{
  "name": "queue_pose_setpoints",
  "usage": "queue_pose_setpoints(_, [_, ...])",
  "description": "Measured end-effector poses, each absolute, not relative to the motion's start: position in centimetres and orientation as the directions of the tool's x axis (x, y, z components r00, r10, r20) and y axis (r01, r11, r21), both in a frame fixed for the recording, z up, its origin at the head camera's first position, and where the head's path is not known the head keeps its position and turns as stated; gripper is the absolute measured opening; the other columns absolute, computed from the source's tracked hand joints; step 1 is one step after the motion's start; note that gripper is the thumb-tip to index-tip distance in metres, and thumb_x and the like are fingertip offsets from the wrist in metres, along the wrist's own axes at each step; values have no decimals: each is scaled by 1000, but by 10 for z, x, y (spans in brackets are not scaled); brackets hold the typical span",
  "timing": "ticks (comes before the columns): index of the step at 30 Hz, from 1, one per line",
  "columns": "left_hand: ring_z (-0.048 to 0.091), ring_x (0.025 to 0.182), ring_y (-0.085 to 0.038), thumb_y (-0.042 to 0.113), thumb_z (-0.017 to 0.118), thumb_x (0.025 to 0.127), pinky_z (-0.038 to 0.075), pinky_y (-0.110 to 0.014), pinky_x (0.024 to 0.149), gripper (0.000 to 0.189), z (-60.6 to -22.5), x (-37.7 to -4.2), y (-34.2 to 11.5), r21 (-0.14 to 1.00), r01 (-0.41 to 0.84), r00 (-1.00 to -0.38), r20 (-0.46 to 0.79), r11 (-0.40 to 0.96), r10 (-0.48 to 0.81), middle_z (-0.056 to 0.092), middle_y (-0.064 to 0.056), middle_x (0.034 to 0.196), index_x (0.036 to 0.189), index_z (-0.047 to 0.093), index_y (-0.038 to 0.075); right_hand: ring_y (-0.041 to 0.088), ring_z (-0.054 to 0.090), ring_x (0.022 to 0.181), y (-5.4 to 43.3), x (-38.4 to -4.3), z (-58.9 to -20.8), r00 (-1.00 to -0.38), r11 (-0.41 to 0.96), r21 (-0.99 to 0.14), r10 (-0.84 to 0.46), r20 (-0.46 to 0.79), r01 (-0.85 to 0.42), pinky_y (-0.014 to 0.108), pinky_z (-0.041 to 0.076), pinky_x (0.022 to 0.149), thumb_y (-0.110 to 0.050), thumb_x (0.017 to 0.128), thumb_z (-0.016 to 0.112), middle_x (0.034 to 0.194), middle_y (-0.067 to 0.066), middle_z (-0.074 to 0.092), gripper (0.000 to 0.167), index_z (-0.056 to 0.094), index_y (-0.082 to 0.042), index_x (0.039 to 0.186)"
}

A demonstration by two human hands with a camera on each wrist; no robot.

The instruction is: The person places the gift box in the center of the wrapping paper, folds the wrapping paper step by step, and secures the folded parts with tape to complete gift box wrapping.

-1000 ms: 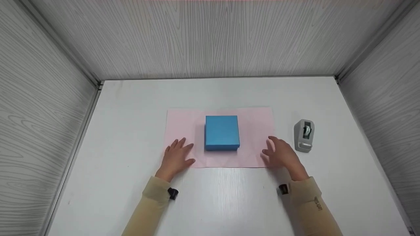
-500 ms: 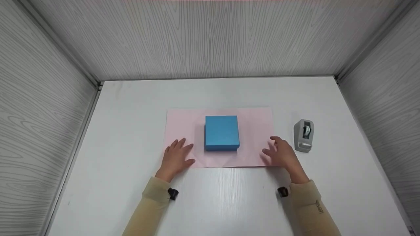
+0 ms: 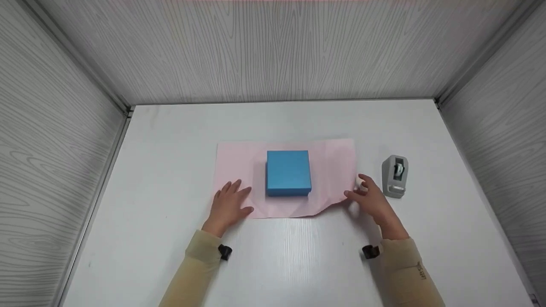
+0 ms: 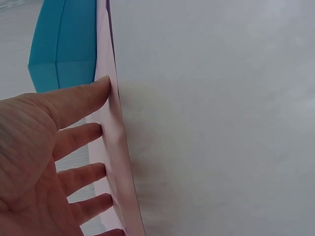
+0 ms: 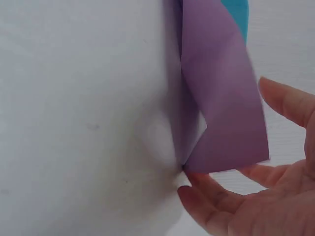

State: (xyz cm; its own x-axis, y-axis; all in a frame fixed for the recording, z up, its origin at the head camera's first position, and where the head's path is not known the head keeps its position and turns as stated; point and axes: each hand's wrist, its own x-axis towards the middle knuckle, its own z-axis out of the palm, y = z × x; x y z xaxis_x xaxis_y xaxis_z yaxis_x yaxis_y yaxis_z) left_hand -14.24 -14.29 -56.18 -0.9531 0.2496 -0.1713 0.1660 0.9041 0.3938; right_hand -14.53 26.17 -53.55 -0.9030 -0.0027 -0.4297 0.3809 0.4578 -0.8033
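Note:
A blue box (image 3: pixel 288 171) sits on a sheet of pink paper (image 3: pixel 328 170) in the head view. My left hand (image 3: pixel 227 208) rests on the near left part of the sheet with fingers spread, left of the box. In the left wrist view, its fingertips (image 4: pixel 104 86) press close along the paper's edge. My right hand (image 3: pixel 372 202) holds the near right corner of the sheet, thumb on the upper side and fingers at the edge. The right wrist view shows that corner of the paper (image 5: pixel 224 98) bent up off the table, its shaded underside looking purple.
A grey tape dispenser (image 3: pixel 395 176) stands on the white table (image 3: pixel 170 170), just right of my right hand. Grey wood-grain panels (image 3: pixel 273 51) wall the table at the back and both sides.
My right hand has shifted slightly right and lifted the near right corner of the pink paper, which lay flat before. The left hand and the box have stayed put.

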Motion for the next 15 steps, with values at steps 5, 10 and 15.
queue_pose_setpoints(5, [23, 143, -40, 32, 71, 90, 20, -62, 111, 59, -563, -143, -144, 396, 175, -953, -163, 901, 257, 33, -15, 155, 143, 53, 15, 30, 46, 126, 265, -147, -537, -889, 222, -866, 3, -459, 448, 39, 45, 96, -28, 97, 63, 149, 25, 34, 80, 13, -4, 156])
queue_pose_setpoints(10, [23, 143, -41, 32, 72, 89, 20, -63, 110, 59, -564, -144, -144, 399, 180, -952, -158, 899, 261, 34, -16, 155, 142, 53, 14, 29, 42, 126, 267, -148, -537, -870, 210, -846, 61, -489, 490, 39, 40, 102, -36, 99, 58, 150, 26, 33, 77, 19, 2, 153])
queue_pose_setpoints(15, [23, 143, -40, 32, 72, 89, 20, -62, 111, 60, -564, -144, -144, 393, 179, -953, -160, 902, 259, 33, -16, 155, 143, 53, 14, 34, 36, 129, 270, -145, -538, -850, 287, -800, 147, -507, 527, 47, 32, 109, -37, 99, 55, 149, 25, 33, 70, 30, 5, 149])
